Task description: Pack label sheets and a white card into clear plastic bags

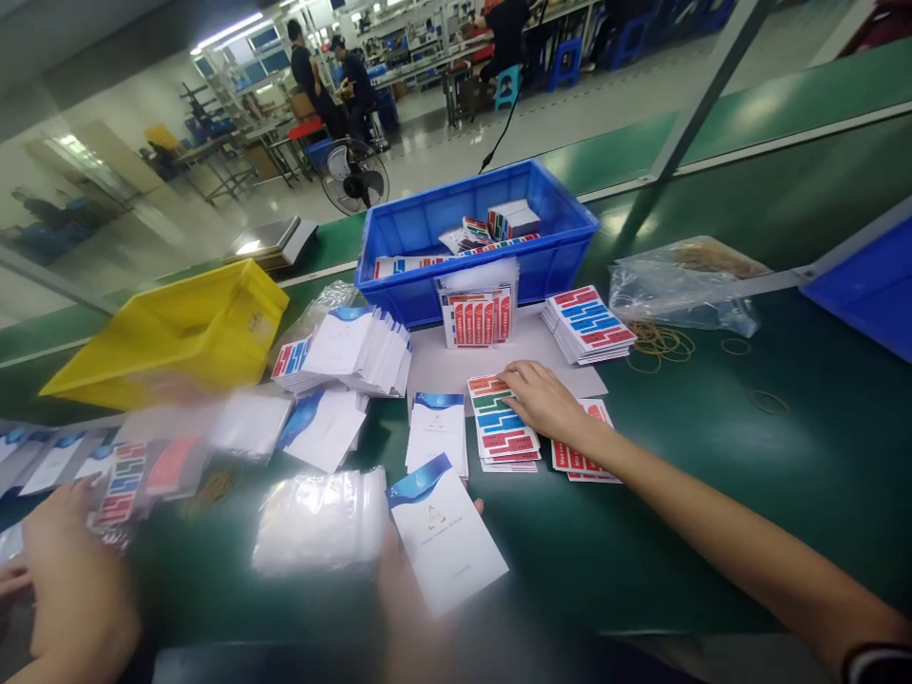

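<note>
- Right hand (542, 399), fingers spread flat, presses the sticker-sheet stack (503, 437) before the blue crate (427, 233); no sheet lifted yet.
- Left hand (395, 584), blurred, grips a white card (446, 541) nearer than the crate.

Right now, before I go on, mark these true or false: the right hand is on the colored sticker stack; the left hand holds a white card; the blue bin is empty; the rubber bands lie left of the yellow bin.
1. The right hand rests on the colored sticker stack. True.
2. The left hand holds a white card. True.
3. The blue bin is empty. False: it holds sticker sheets and small boxes.
4. The rubber bands lie left of the yellow bin. False: they lie far to its right, beside a clear bag.
</note>
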Demonstrator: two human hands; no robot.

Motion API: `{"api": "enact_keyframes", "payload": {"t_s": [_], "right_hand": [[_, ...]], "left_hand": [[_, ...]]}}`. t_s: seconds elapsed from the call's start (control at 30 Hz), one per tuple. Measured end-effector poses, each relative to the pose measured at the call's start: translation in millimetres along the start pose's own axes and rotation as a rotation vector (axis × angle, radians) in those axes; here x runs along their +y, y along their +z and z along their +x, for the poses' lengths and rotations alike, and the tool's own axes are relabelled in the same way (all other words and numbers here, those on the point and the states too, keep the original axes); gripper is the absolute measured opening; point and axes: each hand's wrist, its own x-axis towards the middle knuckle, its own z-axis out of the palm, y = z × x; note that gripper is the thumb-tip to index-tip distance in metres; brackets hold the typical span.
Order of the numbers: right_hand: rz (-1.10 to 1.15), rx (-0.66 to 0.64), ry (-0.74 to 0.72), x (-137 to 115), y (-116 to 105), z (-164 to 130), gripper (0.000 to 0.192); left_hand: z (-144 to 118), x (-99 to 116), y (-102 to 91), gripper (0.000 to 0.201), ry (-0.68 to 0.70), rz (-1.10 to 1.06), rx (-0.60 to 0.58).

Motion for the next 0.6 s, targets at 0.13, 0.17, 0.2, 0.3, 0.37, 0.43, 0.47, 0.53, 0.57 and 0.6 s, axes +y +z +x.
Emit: {"api": "enact_keyframes", "payload": {"t_s": [0.13, 0.17, 0.2, 0.3, 0.37, 0.43, 0.47, 0.53, 0.57, 0.6], "right_hand": [[-0.007, -0.031, -0.008, 6, 0, 18, 0.023], [-0.004, -0.041, -0.012, 6, 0, 21, 0.021], [0.000, -0.048, -0.014, 7, 1, 22, 0.019], [0.029, -0.057, -0.006, 7, -1, 25, 0.016], [0.064, -0.047, 0.010, 6, -5, 25, 0.014], [0.120, -0.036, 0.026, 5, -14, 22, 0.010], [0.157, -0.034, 0.031, 5, -21, 19, 0.006], [0.237, -0.041, 0.026, 3, -39, 9, 0.008], [0.291, -0.050, 0.019, 1, -50, 3, 0.011], [0.367, -0.066, 0.013, -2, -60, -5, 0.014]], "left_hand": [[-4, -3, 5.3, 0.061, -0.039, -0.012, -0.017], [-5, -4, 5.8, 0.058, -0.059, -0.047, -0.025], [-6, -6, 6.1, 0.056, -0.082, -0.092, -0.034], [-7, -13, 7.6, 0.066, -0.132, -0.209, -0.056], [-6, -16, 8.8, 0.074, -0.133, -0.214, -0.069], [-4, -17, 9.4, 0.075, -0.133, -0.212, -0.086], [-3, -17, 9.3, 0.075, -0.133, -0.207, -0.096], [0, -15, 8.8, 0.072, -0.135, -0.195, -0.114], [1, -14, 8.8, 0.068, -0.135, -0.183, -0.119], [2, -14, 9.4, 0.063, -0.129, -0.157, -0.117]]}}
